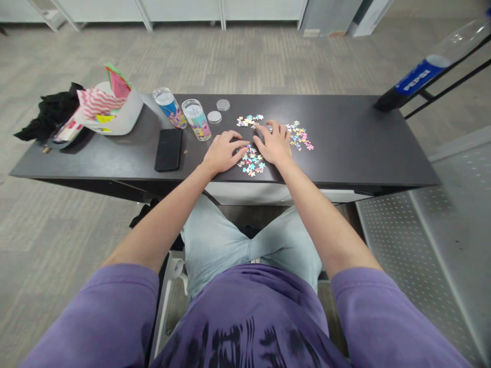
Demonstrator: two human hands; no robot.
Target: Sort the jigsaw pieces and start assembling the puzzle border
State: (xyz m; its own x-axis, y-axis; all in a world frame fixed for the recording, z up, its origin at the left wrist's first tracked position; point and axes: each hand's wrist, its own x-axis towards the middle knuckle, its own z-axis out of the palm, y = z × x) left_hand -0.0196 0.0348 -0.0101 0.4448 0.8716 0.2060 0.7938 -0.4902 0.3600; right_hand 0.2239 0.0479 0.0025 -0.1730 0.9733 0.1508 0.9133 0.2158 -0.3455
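Both hands palm-down over puzzle pieces [252,162].
Left hand [224,152], right hand [274,144]: fingers loosely spread, unclenched.

I count two tumblers [196,120] over there, two lids [214,117], one phone [169,150], one tub [128,115] and one bottle [416,79], all on one table [345,138]. The puzzle pieces [252,162] lie in three clusters, too small and crowded for me to number singly.
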